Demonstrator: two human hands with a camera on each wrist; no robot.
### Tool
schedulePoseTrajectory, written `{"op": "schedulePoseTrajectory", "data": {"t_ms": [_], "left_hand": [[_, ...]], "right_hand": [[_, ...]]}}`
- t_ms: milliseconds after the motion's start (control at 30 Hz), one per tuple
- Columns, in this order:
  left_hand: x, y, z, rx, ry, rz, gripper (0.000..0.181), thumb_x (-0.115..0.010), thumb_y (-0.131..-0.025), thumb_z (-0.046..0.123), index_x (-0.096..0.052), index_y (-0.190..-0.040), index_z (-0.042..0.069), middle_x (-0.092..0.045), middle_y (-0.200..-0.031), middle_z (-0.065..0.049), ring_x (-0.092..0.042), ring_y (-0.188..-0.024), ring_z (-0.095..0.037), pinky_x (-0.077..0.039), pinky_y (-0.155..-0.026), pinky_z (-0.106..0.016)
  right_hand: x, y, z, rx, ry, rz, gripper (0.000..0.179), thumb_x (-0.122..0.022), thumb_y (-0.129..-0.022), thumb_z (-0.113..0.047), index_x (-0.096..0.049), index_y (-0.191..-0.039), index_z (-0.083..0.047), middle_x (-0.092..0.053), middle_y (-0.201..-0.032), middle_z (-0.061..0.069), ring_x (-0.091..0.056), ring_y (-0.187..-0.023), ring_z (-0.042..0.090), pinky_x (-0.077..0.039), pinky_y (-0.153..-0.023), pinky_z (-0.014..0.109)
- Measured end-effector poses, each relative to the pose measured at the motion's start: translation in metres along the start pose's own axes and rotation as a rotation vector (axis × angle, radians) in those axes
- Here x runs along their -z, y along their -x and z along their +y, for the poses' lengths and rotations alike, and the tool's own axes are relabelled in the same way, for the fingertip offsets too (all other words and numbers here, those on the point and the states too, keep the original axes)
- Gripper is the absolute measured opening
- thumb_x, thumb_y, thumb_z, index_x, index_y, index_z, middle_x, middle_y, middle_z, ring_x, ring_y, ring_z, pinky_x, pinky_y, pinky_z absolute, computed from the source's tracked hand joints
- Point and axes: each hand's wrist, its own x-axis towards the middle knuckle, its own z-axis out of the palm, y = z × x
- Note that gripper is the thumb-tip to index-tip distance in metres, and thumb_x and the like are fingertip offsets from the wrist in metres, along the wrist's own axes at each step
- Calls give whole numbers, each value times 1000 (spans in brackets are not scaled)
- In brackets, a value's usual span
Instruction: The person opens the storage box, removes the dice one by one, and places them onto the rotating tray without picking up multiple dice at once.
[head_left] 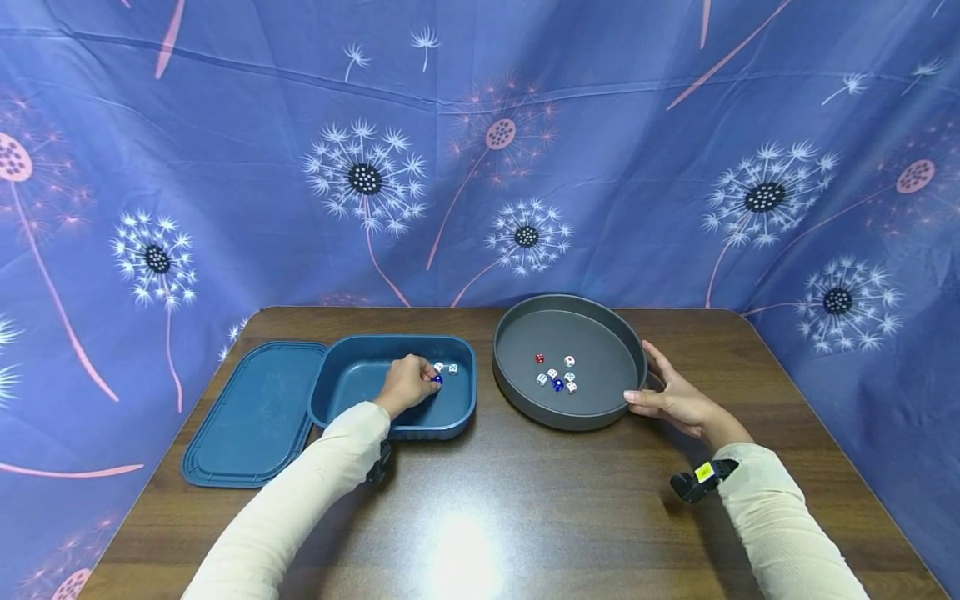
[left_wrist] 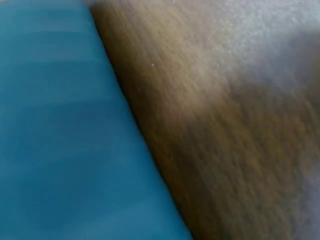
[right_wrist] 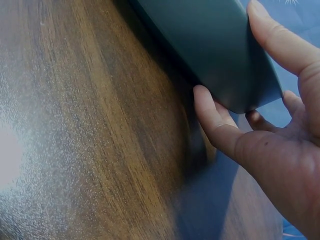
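Note:
In the head view, my left hand reaches into a blue rectangular container, its fingertips pinching a blue die. Two white dice lie just beyond the fingertips, one of them a white die near the container's right wall. My right hand holds the right side of a round dark grey pan. In the right wrist view, thumb and fingers spread around the pan's outer wall. Inside the pan lie a red die, another blue die and several white dice.
A flat blue lid lies left of the container, against its side. All stands on a brown wooden table, with a blue dandelion-print cloth hanging behind. The left wrist view shows only the container's outer wall and the tabletop.

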Motion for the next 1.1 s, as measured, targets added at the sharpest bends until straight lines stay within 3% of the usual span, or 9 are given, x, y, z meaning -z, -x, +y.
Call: {"op": "schedulePoseTrajectory", "data": {"t_ms": [267, 433, 767, 1100], "left_hand": [[10, 3, 0, -36, -20, -22, 11, -78, -78, 9, -68, -73, 5, -61, -67, 0, -55, -64, -14, -44, -61, -28], [24, 5, 10, -68, 7, -33, 8, -76, -80, 9, -70, -80, 4, -64, -70, -2, -57, -65, -14, -46, -61, -28], [41, -3, 52, -143, 69, -47, 10, -74, -82, 13, -70, -85, 4, -67, -75, -3, -61, -67, -13, -49, -61, -24], [29, -19, 104, -219, 75, -34, 9, -74, -83, 16, -72, -85, 7, -67, -75, 0, -59, -71, -13, -46, -63, -23]], "right_hand": [[-1, 2, -2, 2, -3, 1, 109, -67, -88, -3, 20, -151, -24, 20, -155, 24, -32, -129, 51, -50, -91, 45], [-1, 2, -2, 2, 1, -3, 109, -67, -88, -3, 19, -151, -25, 20, -155, 24, -30, -130, 52, -49, -91, 46], [-1, 2, -1, 5, -2, -5, 109, -67, -88, -3, 20, -151, -25, 21, -155, 24, -30, -129, 52, -49, -92, 46], [0, 1, 0, 2, -6, 0, 109, -67, -88, -2, 20, -151, -26, 22, -154, 24, -27, -131, 54, -49, -92, 47]]}}
